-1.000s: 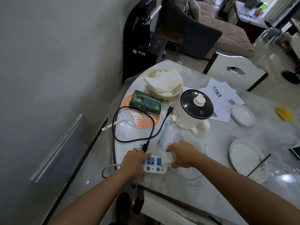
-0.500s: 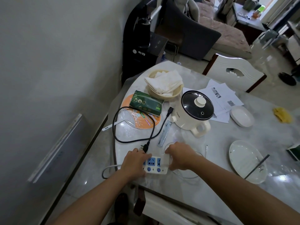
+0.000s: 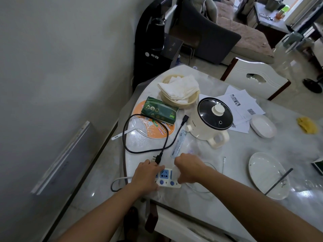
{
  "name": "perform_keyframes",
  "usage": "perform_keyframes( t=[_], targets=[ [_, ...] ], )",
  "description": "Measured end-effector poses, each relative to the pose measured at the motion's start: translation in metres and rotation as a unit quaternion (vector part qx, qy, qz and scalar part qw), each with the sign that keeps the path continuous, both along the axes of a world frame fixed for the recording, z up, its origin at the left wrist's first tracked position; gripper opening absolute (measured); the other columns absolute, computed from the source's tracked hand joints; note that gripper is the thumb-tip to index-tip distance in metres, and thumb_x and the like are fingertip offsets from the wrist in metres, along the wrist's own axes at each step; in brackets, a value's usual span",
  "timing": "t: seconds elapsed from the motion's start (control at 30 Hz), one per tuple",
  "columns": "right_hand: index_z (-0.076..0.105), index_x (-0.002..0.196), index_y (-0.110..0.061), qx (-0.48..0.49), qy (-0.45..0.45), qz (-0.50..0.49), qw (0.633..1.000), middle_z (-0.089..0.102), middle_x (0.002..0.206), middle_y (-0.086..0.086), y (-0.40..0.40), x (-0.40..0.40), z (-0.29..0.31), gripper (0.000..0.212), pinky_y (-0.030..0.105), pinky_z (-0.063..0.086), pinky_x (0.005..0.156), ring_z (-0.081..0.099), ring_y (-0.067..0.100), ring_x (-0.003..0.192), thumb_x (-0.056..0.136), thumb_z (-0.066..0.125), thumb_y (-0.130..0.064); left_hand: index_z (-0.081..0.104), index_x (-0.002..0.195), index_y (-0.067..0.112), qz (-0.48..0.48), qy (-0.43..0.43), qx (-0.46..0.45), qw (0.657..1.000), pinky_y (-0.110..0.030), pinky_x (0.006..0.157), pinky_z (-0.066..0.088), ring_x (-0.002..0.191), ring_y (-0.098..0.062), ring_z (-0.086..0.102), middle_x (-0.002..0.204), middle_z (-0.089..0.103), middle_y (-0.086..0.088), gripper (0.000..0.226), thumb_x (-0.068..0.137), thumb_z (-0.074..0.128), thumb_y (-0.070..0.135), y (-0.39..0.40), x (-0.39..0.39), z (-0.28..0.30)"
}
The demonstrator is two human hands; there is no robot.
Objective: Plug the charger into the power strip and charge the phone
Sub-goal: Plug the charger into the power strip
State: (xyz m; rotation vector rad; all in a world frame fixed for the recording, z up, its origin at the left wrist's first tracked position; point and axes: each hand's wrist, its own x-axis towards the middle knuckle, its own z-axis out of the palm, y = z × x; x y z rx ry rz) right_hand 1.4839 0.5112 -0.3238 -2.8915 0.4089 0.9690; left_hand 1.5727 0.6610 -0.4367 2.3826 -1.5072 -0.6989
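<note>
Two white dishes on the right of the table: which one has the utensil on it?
The near plate, flat and round by the table edge; a dark utensil lies across it. The far dish, beside the papers, holds nothing.

The left hand (image 3: pixel 146 173) covers the left end of the power strip (image 3: pixel 167 179), so how many sockets lie under it cannot be told; the right hand (image 3: pixel 187 170) hides most of the white charger (image 3: pixel 175 172), and whether its prongs are in a socket is hidden; the thin white cable (image 3: pixel 201 189) is faint against the pale table (image 3: pixel 218 206) and its course under the right forearm cannot be followed; print on the papers (image 3: pixel 244 105) at the far side is too small to read; a dark object (image 3: pixel 318 165) is cut off by the right edge
</note>
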Motion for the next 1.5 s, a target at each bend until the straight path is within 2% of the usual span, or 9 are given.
perform_keyframes(
  t=[0.23, 0.37, 0.47, 0.67, 0.8, 1.1, 1.23, 1.37, 1.5],
  targets=[
    [0.057, 0.100, -0.013, -0.001, 0.010, 0.006, 1.000, 0.056, 0.088, 0.004, 0.001, 0.005, -0.009, 0.051, 0.033, 0.055, 0.072, 0.056, 0.019, 0.079, 0.067, 0.085, -0.038, 0.046, 0.134, 0.035, -0.001, -0.001, -0.003, 1.000, -0.034, 0.084, 0.037, 0.100, -0.020, 0.048, 0.115, 0.062, 0.001, 0.076, 0.065, 0.072, 0.050, 0.000, 0.001, 0.000],
    [0.058, 0.101, -0.012, -0.009, 0.008, 0.017, 1.000, 0.052, 0.086, 0.004, 0.009, 0.003, -0.015, 0.043, 0.029, 0.047, 0.065, 0.050, 0.016, 0.074, 0.071, 0.082, -0.032, 0.046, 0.134, 0.034, 0.000, 0.002, 0.000, 1.000, -0.036, 0.086, 0.038, 0.101, -0.020, 0.049, 0.116, 0.062, 0.001, 0.076, 0.065, 0.073, 0.050, -0.001, 0.001, -0.001],
    [0.060, 0.100, -0.012, -0.015, 0.006, 0.012, 1.000, 0.053, 0.083, 0.002, 0.013, -0.003, -0.016, 0.038, 0.030, 0.052, 0.066, 0.053, 0.016, 0.071, 0.074, 0.079, -0.031, 0.046, 0.134, 0.034, -0.002, 0.001, 0.006, 1.000, -0.035, 0.085, 0.037, 0.102, -0.020, 0.048, 0.116, 0.062, 0.001, 0.077, 0.064, 0.073, 0.050, -0.001, 0.002, 0.000],
    [0.056, 0.105, -0.014, 0.003, 0.030, 0.007, 1.000, 0.060, 0.093, 0.004, -0.001, 0.006, 0.001, 0.060, 0.038, 0.054, 0.079, 0.055, 0.019, 0.082, 0.065, 0.084, -0.049, 0.043, 0.136, 0.036, -0.007, 0.003, 0.006, 1.000, -0.032, 0.081, 0.033, 0.100, -0.017, 0.046, 0.115, 0.060, 0.004, 0.076, 0.066, 0.070, 0.048, 0.001, 0.002, 0.005],
    [0.056, 0.100, -0.011, -0.014, 0.027, 0.026, 0.999, 0.055, 0.088, 0.005, -0.005, 0.007, 0.007, 0.054, 0.043, 0.052, 0.083, 0.052, 0.020, 0.079, 0.069, 0.081, -0.048, 0.042, 0.136, 0.036, -0.027, -0.011, 0.025, 0.999, -0.034, 0.082, 0.035, 0.102, -0.019, 0.047, 0.117, 0.059, 0.002, 0.075, 0.067, 0.068, 0.049, -0.001, 0.002, 0.009],
    [0.058, 0.094, -0.011, -0.005, 0.000, 0.026, 1.000, 0.058, 0.084, 0.008, -0.002, -0.011, -0.001, 0.038, 0.034, 0.042, 0.064, 0.053, 0.022, 0.076, 0.079, 0.076, -0.040, 0.038, 0.140, 0.033, -0.036, -0.033, 0.047, 0.998, -0.036, 0.092, 0.041, 0.109, -0.020, 0.050, 0.124, 0.059, 0.002, 0.076, 0.071, 0.069, 0.043, -0.002, -0.001, 0.015],
    [0.056, 0.095, -0.013, -0.012, 0.017, 0.034, 0.999, 0.065, 0.095, 0.009, 0.000, -0.001, 0.000, 0.044, 0.040, 0.050, 0.075, 0.059, 0.025, 0.081, 0.073, 0.080, -0.043, 0.036, 0.142, 0.028, -0.062, -0.057, 0.058, 0.995, -0.039, 0.097, 0.040, 0.114, -0.022, 0.051, 0.126, 0.059, -0.001, 0.076, 0.075, 0.069, 0.041, -0.003, -0.003, 0.024],
    [0.046, 0.084, -0.019, -0.036, 0.026, 0.059, 0.997, 0.061, 0.084, 0.006, 0.002, 0.002, 0.005, 0.045, 0.044, 0.052, 0.082, 0.060, 0.025, 0.078, 0.071, 0.081, -0.044, 0.037, 0.141, 0.025, -0.079, -0.086, 0.069, 0.991, -0.040, 0.099, 0.040, 0.112, -0.024, 0.054, 0.124, 0.060, -0.003, 0.073, 0.076, 0.066, 0.043, -0.003, -0.007, 0.036],
    [0.056, 0.112, -0.014, -0.036, -0.054, 0.061, 0.996, 0.069, 0.102, 0.009, -0.003, -0.016, 0.012, 0.059, 0.045, 0.044, 0.093, 0.062, 0.027, 0.091, 0.074, 0.074, -0.055, 0.044, 0.133, 0.028, -0.092, -0.111, 0.081, 0.986, -0.040, 0.100, 0.036, 0.109, -0.022, 0.057, 0.118, 0.064, 0.001, 0.068, 0.071, 0.065, 0.046, -0.006, -0.009, 0.045]
  ],
)
